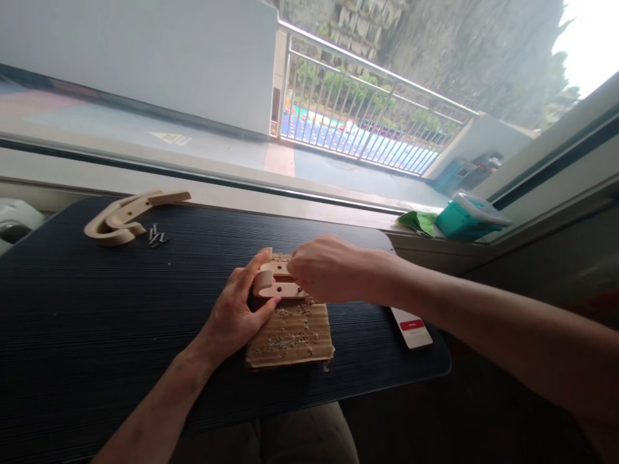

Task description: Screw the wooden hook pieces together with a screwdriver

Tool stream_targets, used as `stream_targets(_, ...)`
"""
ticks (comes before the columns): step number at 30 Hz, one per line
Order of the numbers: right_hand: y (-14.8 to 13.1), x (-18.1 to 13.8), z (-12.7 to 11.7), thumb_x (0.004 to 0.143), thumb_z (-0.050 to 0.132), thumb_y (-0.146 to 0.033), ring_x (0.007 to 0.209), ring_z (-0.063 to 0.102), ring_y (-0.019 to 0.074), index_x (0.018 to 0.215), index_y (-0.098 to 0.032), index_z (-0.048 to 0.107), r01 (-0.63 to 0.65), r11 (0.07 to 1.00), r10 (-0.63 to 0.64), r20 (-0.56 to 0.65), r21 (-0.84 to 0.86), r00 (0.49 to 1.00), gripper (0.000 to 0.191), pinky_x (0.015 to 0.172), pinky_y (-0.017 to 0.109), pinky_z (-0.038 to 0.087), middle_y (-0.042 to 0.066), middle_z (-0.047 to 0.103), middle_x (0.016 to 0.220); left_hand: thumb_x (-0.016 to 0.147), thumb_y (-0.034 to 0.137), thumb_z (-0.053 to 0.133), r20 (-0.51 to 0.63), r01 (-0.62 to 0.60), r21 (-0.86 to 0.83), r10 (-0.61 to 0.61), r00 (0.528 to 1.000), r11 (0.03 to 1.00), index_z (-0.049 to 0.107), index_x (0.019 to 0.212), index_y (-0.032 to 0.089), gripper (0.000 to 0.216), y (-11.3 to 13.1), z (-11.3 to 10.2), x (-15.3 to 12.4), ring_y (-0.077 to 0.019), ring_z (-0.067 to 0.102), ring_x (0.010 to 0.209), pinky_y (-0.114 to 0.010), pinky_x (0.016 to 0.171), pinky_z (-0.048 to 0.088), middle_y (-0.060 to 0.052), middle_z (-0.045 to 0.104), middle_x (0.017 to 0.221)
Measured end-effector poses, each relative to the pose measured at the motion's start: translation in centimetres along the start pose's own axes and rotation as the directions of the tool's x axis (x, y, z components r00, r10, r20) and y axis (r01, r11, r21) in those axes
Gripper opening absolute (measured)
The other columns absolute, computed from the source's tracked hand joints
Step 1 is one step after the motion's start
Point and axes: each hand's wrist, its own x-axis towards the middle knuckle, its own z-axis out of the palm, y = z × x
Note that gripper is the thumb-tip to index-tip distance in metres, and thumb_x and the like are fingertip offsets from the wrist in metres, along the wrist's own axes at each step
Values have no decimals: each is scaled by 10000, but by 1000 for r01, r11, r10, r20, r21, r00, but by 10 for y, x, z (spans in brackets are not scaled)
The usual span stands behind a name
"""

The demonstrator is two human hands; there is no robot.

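Note:
A pale curved wooden piece (264, 280) with dark holes lies on a pitted corrugated cardboard block (293, 335). My left hand (236, 309) grips its rounded end, with the thumb on the near side and the fingers on the far side. Over the right part of the same piece is my right hand (322, 267), closed, its fingertips turned down and mostly hidden. Whatever it pinches is out of sight. Just below those fingers, a small dark screw or hole (299, 290) shows in the near arm of the wood.
At the dark table's (120, 335) far left lie more curved wooden pieces (120, 216) beside several loose screws (157, 235). A phone (411, 327) rests near the right edge. On the window sill sit a teal box (467, 219) and a green cloth (418, 222).

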Motion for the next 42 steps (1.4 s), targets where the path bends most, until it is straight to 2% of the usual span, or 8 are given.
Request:
stream_targets(4, -2, 7, -3, 822, 509, -188, 651, 570, 154, 868, -150, 709, -223, 968, 226, -13, 115, 974, 208, 520, 263, 299, 84, 690, 742, 790, 263, 651, -2, -1, 19, 1, 1000, 1000, 313, 1443, 276, 736, -1, 0, -1, -249, 519, 1213, -411, 1046, 427, -89, 505, 1357)
stream_targets(9, -8, 3, -14, 840, 516, -267, 731, 609, 192, 896, -132, 711, -290, 957, 290, -20, 27, 957, 244, 577, 278, 365, 133, 706, 803, 806, 270, 634, 9, 8, 12, -8, 1000, 1000, 296, 1444, 292, 722, 1, -2, -1, -231, 536, 1183, -422, 1054, 418, -80, 530, 1320)
stream_targets(12, -11, -6, -23, 821, 558, -238, 724, 606, 190, 894, -134, 696, -234, 970, 237, 27, -70, 971, 188, 575, 276, 357, 120, 703, 793, 811, 285, 631, 21, 13, 1, -13, 1000, 1000, 306, 1441, 279, 709, 3, -3, -1, -231, 552, 1156, -427, 1054, 417, -80, 561, 1265)
stream_targets(18, -6, -11, -7, 840, 486, -65, 633, 545, 121, 841, -139, 676, 118, 991, -117, 10, -69, 993, 204, 530, 268, 256, 62, 672, 740, 805, 292, 640, 3, 6, -4, -6, 1000, 1000, 316, 1441, 277, 714, 2, -1, 0, -242, 518, 1217, -409, 1055, 422, -85, 515, 1353)
stream_targets(21, 2, -8, 3, 831, 501, -92, 598, 521, 111, 817, -143, 679, 83, 996, -84, -21, -34, 996, 185, 518, 273, 234, 47, 658, 708, 801, 279, 644, 12, 3, 9, -3, 1000, 1000, 314, 1443, 273, 722, 2, -1, 0, -241, 526, 1205, -409, 1062, 414, -83, 516, 1356)
stream_targets(25, 11, -10, 1, 826, 534, -167, 629, 532, 112, 826, -157, 694, -2, 999, -1, 52, 43, 999, 161, 556, 269, 265, 51, 680, 758, 808, 269, 639, 2, -5, 10, 5, 1000, 1000, 292, 1452, 280, 731, 3, -2, -1, -230, 530, 1196, -403, 1069, 408, -71, 539, 1325)
stream_targets(35, 10, -18, -1, 855, 511, -83, 565, 457, 94, 764, -149, 641, 142, 990, -140, 73, -18, 987, 172, 521, 281, 235, 30, 644, 758, 804, 277, 649, 7, 36, -9, -36, 999, 999, 309, 1442, 309, 724, 4, -2, -1, -237, 541, 1185, -413, 1070, 406, -67, 514, 1349)
stream_targets(42, 19, -19, 2, 844, 511, -58, 614, 493, 113, 786, -154, 652, 154, 988, -154, 77, 0, 985, 180, 524, 293, 252, 28, 649, 810, 807, 271, 637, 8, 39, -7, -39, 999, 999, 304, 1449, 292, 723, 6, -2, -1, -220, 587, 1086, -399, 1048, 423, -39, 622, 1132)
